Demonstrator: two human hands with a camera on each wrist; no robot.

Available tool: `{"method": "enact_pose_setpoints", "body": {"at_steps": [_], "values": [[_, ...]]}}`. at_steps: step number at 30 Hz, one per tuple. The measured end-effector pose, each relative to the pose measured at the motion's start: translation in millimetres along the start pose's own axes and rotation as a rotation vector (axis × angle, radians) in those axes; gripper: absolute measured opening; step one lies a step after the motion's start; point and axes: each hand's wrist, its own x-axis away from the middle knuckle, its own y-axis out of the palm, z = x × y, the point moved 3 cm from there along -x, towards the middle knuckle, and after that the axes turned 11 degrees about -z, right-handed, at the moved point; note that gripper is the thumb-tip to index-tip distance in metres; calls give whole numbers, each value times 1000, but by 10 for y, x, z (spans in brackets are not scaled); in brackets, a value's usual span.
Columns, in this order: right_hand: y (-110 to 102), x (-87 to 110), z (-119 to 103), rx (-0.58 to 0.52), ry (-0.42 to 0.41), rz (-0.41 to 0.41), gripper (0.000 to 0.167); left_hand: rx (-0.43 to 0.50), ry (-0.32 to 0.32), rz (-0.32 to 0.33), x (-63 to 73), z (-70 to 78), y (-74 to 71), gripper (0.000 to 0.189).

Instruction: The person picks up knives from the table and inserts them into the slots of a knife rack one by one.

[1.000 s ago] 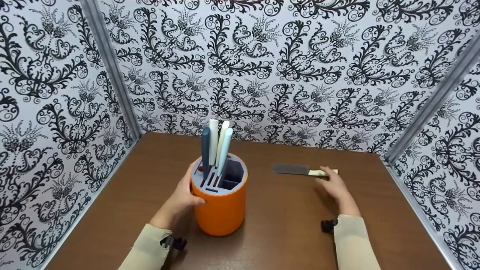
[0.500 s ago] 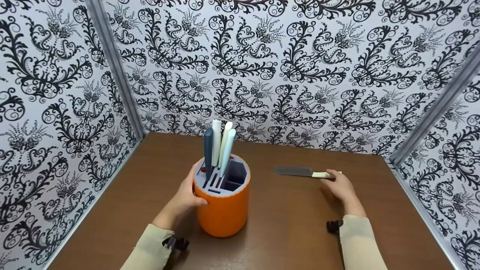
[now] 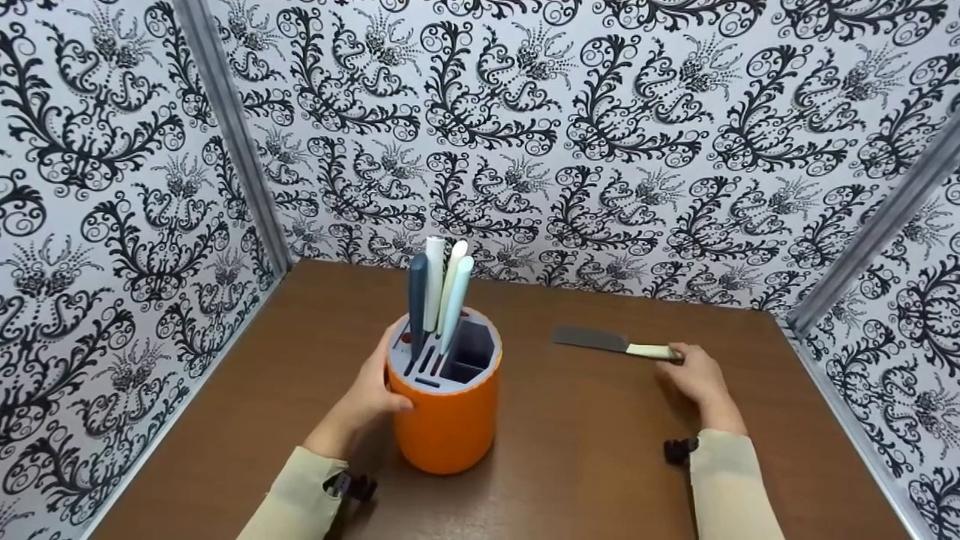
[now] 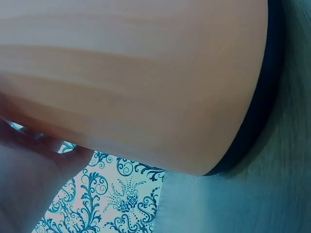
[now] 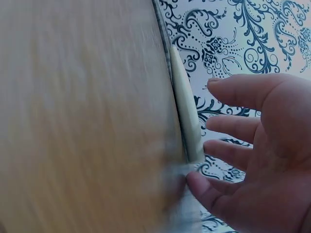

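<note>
My left hand [image 3: 367,390] grips the side of an orange round knife block [image 3: 448,427], its thumb at the front; the block's smooth wall [image 4: 155,102] fills much of the left wrist view. Several handles rise from the slots, among them a dark blue handle [image 3: 418,296] and a pale blue handle [image 3: 457,300]. To the right lies a wide-bladed knife, its grey blade [image 3: 590,338] pointing left. My right hand [image 3: 699,375] has its fingertips at the end of the cream knife handle [image 3: 649,350]. In the right wrist view its fingers are spread beside this handle [image 5: 187,111].
Both hands are over a brown wooden tabletop [image 3: 570,450]. Patterned black-and-white walls [image 3: 525,150] close it in at the back and sides, with a grey metal post [image 3: 236,135] in the left corner. The block's top has narrow slots and a larger divided opening [image 3: 471,352].
My right hand has shifted right along the handle towards its end. The knife has turned slightly, its handle end now nearer me. My left hand keeps hold of the block.
</note>
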Motion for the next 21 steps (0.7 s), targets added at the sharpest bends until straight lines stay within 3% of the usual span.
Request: {"method": "enact_pose_setpoints", "body": {"at_steps": [10,15,21], "values": [[-44,18,4,54,-1,104,39,-2,12,3,-9,-2,-12,127],[-39,19,54,45,38,81,40,-6,6,5,3,-16,-27,128],[-27,47,136,-49,123,51,40,5,-7,8,14,-35,-23,126]]}}
